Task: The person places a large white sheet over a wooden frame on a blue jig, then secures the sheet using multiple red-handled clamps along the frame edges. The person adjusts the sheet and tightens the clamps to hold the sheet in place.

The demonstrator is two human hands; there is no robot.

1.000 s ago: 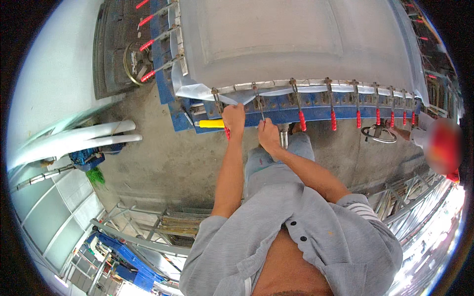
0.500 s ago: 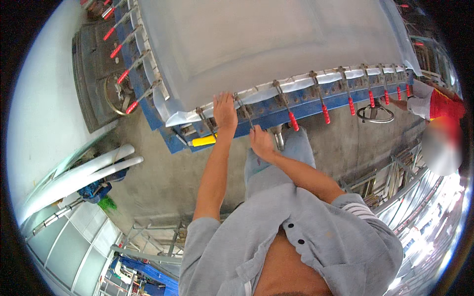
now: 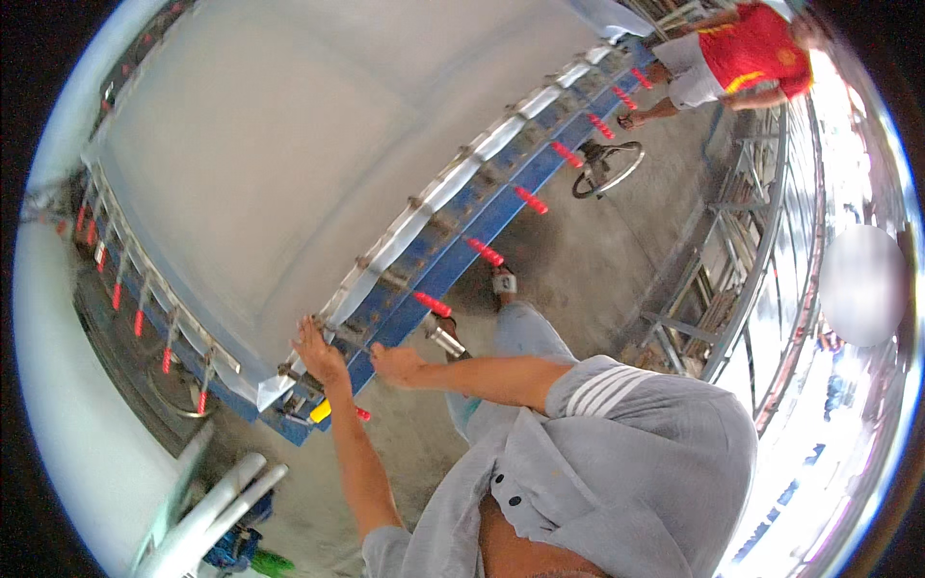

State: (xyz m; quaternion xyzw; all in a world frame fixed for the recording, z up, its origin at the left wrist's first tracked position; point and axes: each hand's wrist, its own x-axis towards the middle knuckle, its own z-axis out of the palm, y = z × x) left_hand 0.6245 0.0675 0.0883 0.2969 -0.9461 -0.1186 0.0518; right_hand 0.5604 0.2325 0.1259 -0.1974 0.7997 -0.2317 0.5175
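Note:
A large translucent plastic sheet [image 3: 260, 173] is stretched over a blue metal frame [image 3: 453, 260]. Toggle clamps with red handles [image 3: 485, 251] line its edges. My left hand [image 3: 320, 354] lies on the sheet's near edge, fingers extended over the metal clamping strip. Just right of it, my right hand [image 3: 395, 367] is closed around a clamp handle at the frame's outer side; the fist hides the grip. Below my left hand, by the frame's corner, are a yellow handle [image 3: 321, 411] and another red handle [image 3: 362, 414].
A round handwheel [image 3: 609, 170] projects from the frame's side. Beyond it stands a person in a red shirt [image 3: 756, 56]. Metal racking with lengths of stock [image 3: 718, 279] runs along the right. White rolls [image 3: 226, 511] lean at the lower left.
The view has swung round, so the frame's near edge now runs diagonally. Both my hands stay near the same clamp. More of the person in red now shows.

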